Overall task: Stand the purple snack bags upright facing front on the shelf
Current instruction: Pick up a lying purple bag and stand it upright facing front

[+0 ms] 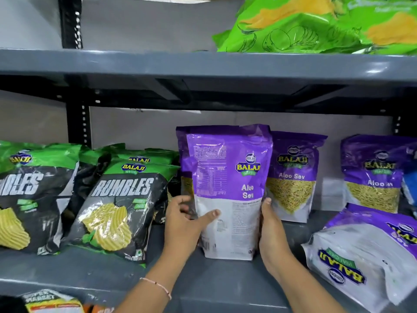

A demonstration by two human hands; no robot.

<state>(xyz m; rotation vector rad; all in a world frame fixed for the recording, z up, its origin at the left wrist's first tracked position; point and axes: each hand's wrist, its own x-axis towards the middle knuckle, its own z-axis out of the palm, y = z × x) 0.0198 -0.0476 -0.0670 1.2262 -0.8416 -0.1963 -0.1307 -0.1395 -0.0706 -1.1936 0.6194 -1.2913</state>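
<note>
A purple and white Aloo Sev bag (228,177) stands upright on the grey shelf (203,281), its printed back panel turned toward me. My left hand (185,224) grips its lower left edge with the thumb across the front, and my right hand (270,229) holds its lower right edge. Another purple bag stands directly behind it. Two more purple bags stand upright facing front, one (293,177) just right of the held bag and one (374,172) farther right. A further purple bag (365,256) lies flat and upside down at the front right.
Black and green Rumbles chip bags (117,206) lean in rows on the left of the same shelf. Green chip bags (316,26) lie on the shelf above. A blue packet (410,188) shows at the right edge. A boxed item (52,301) sits below.
</note>
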